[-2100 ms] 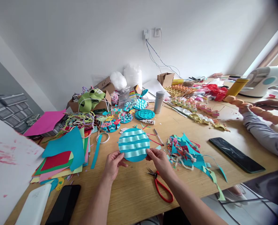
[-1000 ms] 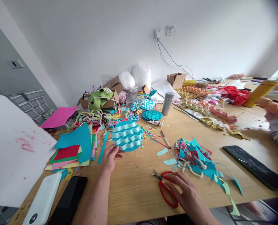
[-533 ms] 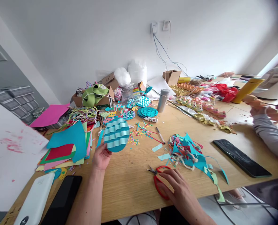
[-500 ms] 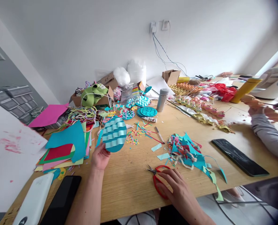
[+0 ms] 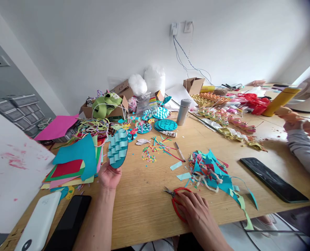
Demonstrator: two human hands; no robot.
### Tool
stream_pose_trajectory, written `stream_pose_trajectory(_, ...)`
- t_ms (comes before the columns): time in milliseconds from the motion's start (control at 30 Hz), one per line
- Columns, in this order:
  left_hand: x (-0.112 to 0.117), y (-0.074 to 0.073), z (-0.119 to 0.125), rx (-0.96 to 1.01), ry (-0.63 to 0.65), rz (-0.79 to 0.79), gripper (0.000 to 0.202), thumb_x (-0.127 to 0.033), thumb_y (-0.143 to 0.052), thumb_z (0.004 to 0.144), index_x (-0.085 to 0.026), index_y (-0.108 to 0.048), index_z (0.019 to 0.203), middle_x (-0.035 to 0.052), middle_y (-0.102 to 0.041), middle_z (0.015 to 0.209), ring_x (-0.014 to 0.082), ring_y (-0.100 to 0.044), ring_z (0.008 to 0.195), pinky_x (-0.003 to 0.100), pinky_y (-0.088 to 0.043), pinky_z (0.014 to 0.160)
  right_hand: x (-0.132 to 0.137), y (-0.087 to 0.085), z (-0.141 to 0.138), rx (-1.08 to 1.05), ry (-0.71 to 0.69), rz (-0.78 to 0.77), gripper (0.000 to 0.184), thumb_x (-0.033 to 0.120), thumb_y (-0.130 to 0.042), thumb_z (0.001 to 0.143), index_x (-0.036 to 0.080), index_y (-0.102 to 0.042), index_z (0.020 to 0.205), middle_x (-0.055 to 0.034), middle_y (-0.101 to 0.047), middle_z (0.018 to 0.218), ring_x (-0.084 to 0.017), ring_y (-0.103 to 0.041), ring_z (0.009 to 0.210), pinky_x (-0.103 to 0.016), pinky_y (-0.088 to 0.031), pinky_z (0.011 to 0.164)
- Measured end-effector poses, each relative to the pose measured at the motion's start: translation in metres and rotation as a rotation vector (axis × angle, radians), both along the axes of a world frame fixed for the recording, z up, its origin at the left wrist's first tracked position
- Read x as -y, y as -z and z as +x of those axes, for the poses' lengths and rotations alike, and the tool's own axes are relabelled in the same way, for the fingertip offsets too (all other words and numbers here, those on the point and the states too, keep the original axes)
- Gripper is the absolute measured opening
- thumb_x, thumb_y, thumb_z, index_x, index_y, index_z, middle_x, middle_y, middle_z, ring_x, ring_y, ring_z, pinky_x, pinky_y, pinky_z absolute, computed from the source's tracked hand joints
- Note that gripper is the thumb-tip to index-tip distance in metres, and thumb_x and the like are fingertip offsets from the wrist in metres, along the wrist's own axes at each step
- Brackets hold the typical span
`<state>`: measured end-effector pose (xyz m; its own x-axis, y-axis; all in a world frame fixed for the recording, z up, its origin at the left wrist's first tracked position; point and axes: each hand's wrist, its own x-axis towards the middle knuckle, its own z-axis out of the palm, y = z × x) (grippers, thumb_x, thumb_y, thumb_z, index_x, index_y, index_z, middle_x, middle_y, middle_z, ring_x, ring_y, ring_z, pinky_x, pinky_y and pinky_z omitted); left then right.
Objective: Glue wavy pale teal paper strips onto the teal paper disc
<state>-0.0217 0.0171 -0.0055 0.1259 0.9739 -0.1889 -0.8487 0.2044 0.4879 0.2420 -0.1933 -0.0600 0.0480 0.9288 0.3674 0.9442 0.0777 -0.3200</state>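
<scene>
My left hand (image 5: pixel 110 177) holds up an oval blue paper piece (image 5: pixel 117 149) by its lower edge. Rows of raised, lighter blue paper strips cover its face, which is tilted to the side. Low on the table's front part lie red-handled scissors (image 5: pixel 176 206), with their short blades slightly apart and pointing left. My right hand (image 5: pixel 195 212) rests over the handles with bent fingers closed on them; part of the grip is hidden beneath the hand. Behind the held oval lie similar blue ovals (image 5: pixel 165 125) and a small fish-shaped cutout (image 5: pixel 142 141).
Paper scraps (image 5: pixel 209 169) are heaped right of the scissors, near a phone (image 5: pixel 273 179). Coloured paper sheets (image 5: pixel 75 157), a white power bank (image 5: pixel 38 221) and a black phone (image 5: pixel 68 223) lie left. A grey bottle (image 5: pixel 183 112) stands behind. Another person's sleeve (image 5: pixel 303 150) is at right.
The blue oval has turned sideways in my left hand and shifted slightly left. My right hand's fingers have drawn closer together over the scissors' handles. The view has shifted a little.
</scene>
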Motion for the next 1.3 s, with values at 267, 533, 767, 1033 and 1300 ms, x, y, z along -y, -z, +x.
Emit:
stream_pose_trajectory(267,-0.001,0.000,0.004,-0.119,-0.017,-0.011,0.011,-0.013,-0.059,0.073,-0.018,-0.060,0.063,-0.0021,-0.065,0.057,0.0109,-0.057,0.045,0.020,-0.045,0.041,0.004,-0.018,-0.009,-0.073,-0.017,0.018,0.026,0.017,-0.046,0.093,0.024,-0.057,0.116,-0.0071,-0.063,0.101,-0.021,-0.058,0.088,-0.034,-0.047,0.077)
stream_pose_trajectory(533,0.009,-0.019,0.014,-0.470,0.172,-0.014,0.008,-0.016,-0.074,0.062,-0.015,-0.068,0.066,0.0030,-0.068,0.058,0.0158,-0.061,0.045,0.023,-0.050,0.038,-0.010,-0.034,-0.018,-0.046,-0.108,-0.051,0.024,0.016,-0.051,0.092,0.025,-0.058,0.113,-0.0061,-0.062,0.100,-0.020,-0.056,0.085,-0.033,-0.045,0.077)
stream_pose_trajectory(767,0.035,-0.023,0.012,-0.591,0.225,0.024,0.019,-0.022,-0.082,0.056,-0.013,-0.069,0.067,0.0036,-0.066,0.056,0.0155,-0.060,0.045,0.022,-0.049,0.037,-0.024,-0.024,-0.006,-0.300,-0.145,-0.029,0.025,0.026,-0.043,0.096,0.025,-0.066,0.104,-0.0079,-0.064,0.094,-0.021,-0.059,0.087,-0.035,-0.049,0.077)
stream_pose_trajectory(1033,0.042,-0.007,0.050,-0.597,0.377,0.068,0.026,-0.033,-0.082,0.059,-0.014,-0.068,0.067,0.0009,-0.061,0.054,0.0124,-0.056,0.045,0.022,-0.046,0.040,-0.078,-0.071,0.029,-1.470,-0.074,-0.246,0.051,0.059,-0.058,0.082,0.017,-0.068,0.108,-0.0103,-0.072,0.092,-0.019,-0.065,0.078,-0.031,-0.050,0.069)
stream_pose_trajectory(1300,0.031,-0.001,0.070,-0.586,0.462,0.117,0.029,-0.038,-0.082,0.061,-0.014,-0.068,0.067,0.0017,-0.062,0.055,0.0121,-0.057,0.046,0.022,-0.046,0.042,-0.107,-0.090,0.038,-1.771,-0.125,-0.284,0.038,0.050,-0.074,0.071,0.016,-0.072,0.090,-0.0061,-0.072,0.081,-0.016,-0.066,0.071,-0.030,-0.052,0.070)
